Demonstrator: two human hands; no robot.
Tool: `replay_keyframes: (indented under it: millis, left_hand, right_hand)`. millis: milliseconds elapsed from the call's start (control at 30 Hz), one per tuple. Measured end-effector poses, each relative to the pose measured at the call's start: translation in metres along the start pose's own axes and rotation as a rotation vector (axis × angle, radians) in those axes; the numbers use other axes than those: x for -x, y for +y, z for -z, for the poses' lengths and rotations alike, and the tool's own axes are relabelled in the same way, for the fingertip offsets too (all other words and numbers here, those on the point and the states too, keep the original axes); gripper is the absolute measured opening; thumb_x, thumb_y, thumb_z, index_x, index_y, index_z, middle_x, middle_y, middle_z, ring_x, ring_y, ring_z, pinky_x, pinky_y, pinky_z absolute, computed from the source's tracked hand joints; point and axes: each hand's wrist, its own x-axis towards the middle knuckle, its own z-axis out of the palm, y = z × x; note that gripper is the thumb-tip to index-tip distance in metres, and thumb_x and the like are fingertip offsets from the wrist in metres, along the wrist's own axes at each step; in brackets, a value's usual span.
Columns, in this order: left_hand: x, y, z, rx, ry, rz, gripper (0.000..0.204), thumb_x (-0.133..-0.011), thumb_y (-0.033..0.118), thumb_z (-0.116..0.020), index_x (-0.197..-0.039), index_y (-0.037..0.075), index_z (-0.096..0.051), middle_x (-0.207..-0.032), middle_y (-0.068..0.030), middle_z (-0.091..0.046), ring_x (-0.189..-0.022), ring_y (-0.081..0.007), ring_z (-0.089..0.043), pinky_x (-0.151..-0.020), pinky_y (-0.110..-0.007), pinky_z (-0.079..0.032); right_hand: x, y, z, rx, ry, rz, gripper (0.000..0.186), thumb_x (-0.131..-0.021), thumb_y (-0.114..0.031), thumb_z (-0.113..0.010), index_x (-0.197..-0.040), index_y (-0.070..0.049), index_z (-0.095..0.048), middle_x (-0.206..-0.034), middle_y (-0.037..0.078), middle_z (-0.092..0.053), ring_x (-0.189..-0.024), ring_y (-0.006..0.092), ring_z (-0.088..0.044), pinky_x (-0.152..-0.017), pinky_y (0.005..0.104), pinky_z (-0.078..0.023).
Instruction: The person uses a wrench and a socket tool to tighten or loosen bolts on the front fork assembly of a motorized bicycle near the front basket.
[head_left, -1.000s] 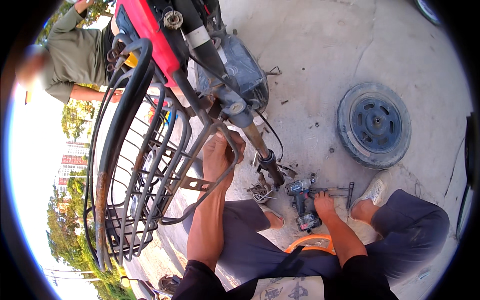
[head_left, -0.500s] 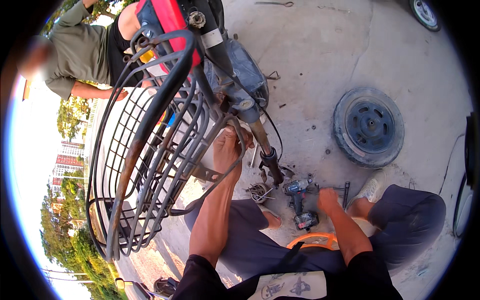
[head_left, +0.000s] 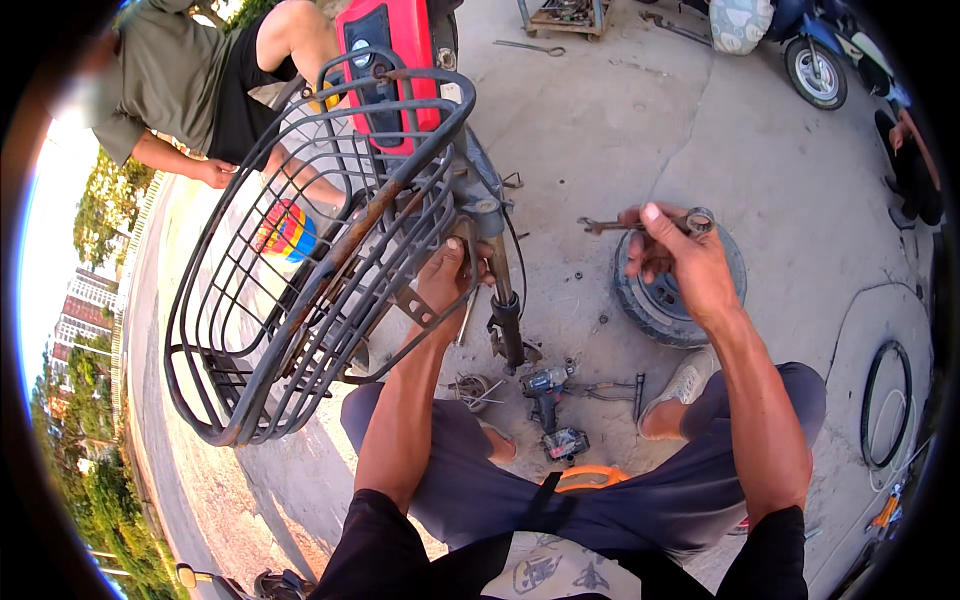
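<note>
A scooter front end with a black wire basket (head_left: 300,270), rusty along its rim, stands at the left. My left hand (head_left: 443,275) reaches in behind the basket, closed next to the front fork (head_left: 503,265); what its fingers grip is hidden. Raised over the loose wheel (head_left: 690,320), my right hand (head_left: 685,255) holds a metal wrench (head_left: 600,226). The wrench's open jaw points left and its ring end sticks out to the right of the thumb.
Between my feet lie a cordless impact driver (head_left: 546,395), pliers (head_left: 607,391), a black bar tool (head_left: 639,397) and a round part with thin rods (head_left: 474,391). An orange ring-shaped thing (head_left: 592,477) is below. Another person (head_left: 190,90) sits behind the basket.
My right hand has risen from beside the impact driver on the ground and now holds the wrench up. The view has shifted, showing a blue scooter and more ground at the right.
</note>
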Motion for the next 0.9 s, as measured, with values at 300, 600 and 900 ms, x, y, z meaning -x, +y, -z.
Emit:
replay_keyframes:
  millis: [300, 600, 900]
  left_hand:
    - [0.006, 0.006, -0.007, 0.126, -0.022, 0.01, 0.037, -0.102, 0.027, -0.05, -0.105, -0.007, -0.063, -0.083, -0.0107, -0.059, -0.079, -0.0229, -0.057, -0.077, -0.042, -0.05]
    - [0.002, -0.007, -0.008, 0.165, 0.002, -0.068, 0.031, -0.099, 0.024, -0.055, -0.081, 0.0, -0.062, -0.076, -0.0114, -0.059, -0.067, -0.023, -0.054, -0.065, -0.04, -0.047]
    - [0.011, -0.011, 0.006, 0.215, 0.127, 0.006, 0.01, -0.097, 0.015, -0.056, -0.094, 0.007, -0.062, -0.075, -0.0081, -0.058, -0.07, -0.0227, -0.056, -0.07, -0.045, -0.05]
  right_hand:
    - [0.013, -0.005, -0.011, -0.298, -0.522, 0.112, 0.066, -0.085, -0.039, -0.073, -0.135, 0.001, -0.054, -0.115, 0.01, -0.058, -0.101, 0.0195, -0.057, -0.087, 0.0341, -0.048]
    - [-0.02, 0.007, -0.005, -0.113, -0.698, 0.146, 0.056, -0.092, -0.009, -0.057, -0.146, -0.003, -0.042, -0.12, 0.016, -0.058, -0.096, 0.0269, -0.062, -0.086, 0.0368, -0.05]
    - [-0.034, 0.021, -0.004, 0.072, -0.614, 0.208, 0.053, -0.086, 0.0, -0.064, -0.137, -0.006, -0.053, -0.107, 0.015, -0.068, -0.085, 0.034, -0.068, -0.071, 0.0382, -0.055]
